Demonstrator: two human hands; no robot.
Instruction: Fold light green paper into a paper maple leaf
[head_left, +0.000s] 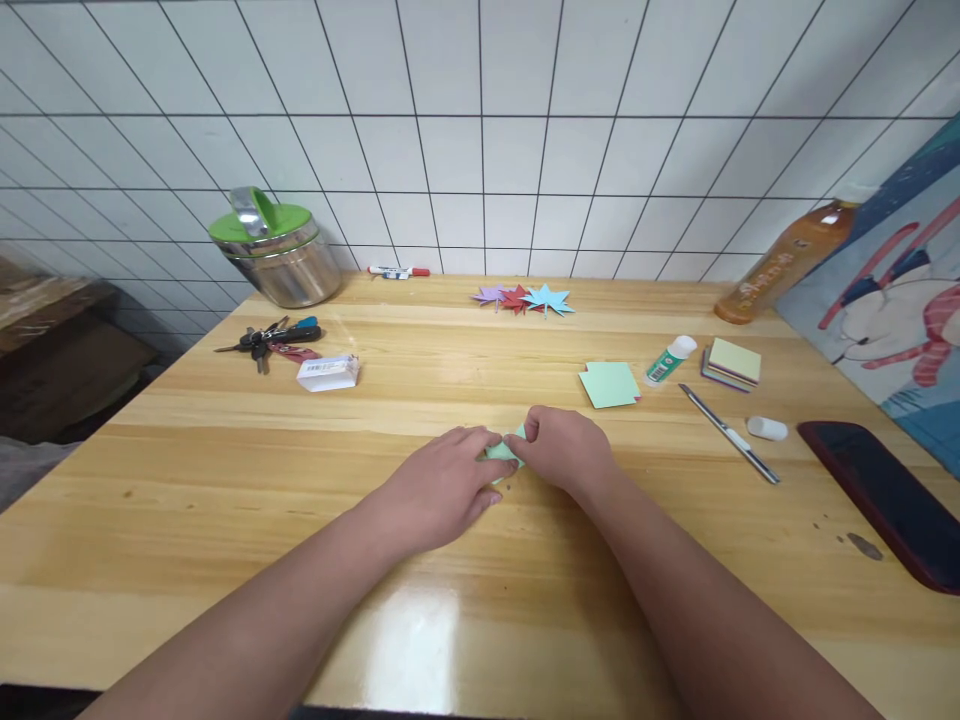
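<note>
A small folded piece of light green paper (pixel 504 452) lies on the wooden table, mostly covered by my fingers. My left hand (pixel 448 482) presses on it from the left, thumb and fingers against its surface. From the right, my right hand (pixel 566 445) pinches its far edge, with the fingers curled. Beyond my right hand sits a stack of light green square sheets (pixel 611 384), with pink corners showing beneath. Farther back are folded paper maple-like leaves: a purple one (pixel 489 294), a red one (pixel 519 299) and a light blue one (pixel 548 299).
Right side: glue stick (pixel 670 361), sticky-note stack (pixel 731 364), utility knife (pixel 729 433), white cap (pixel 766 428), phone (pixel 885 500) and tea bottle (pixel 787 262). Left side: steel pot (pixel 289 265), keys (pixel 270 338) and white box (pixel 328 373). A marker (pixel 398 272) lies by the tiled wall (pixel 517 150).
</note>
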